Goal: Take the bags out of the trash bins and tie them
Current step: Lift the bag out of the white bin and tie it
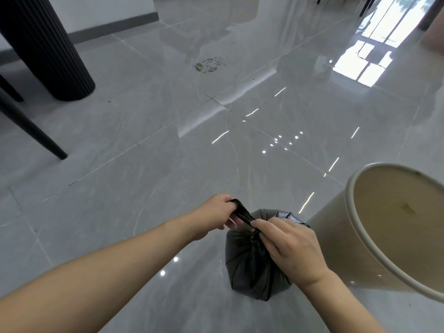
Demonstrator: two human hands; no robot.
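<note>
With the black bag [249, 263] sitting on the floor [144, 164] beside the emptied bin [374, 227], the left hand [219, 213] is gripping its twisted tail while the right hand [288, 246] is pinching the neck, so pulling outward steadily against that pinch should be cinching the knot tight.

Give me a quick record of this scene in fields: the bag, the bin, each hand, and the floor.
bag: black plastic trash bag, out of bin, standing on floor, neck gathered
bin: cream round plastic trash bin, unlined, right of bag
left hand: pulls bag's twisted end
right hand: pinches bag's neck
floor: glossy grey tiles, small crumb patch farther off
</note>
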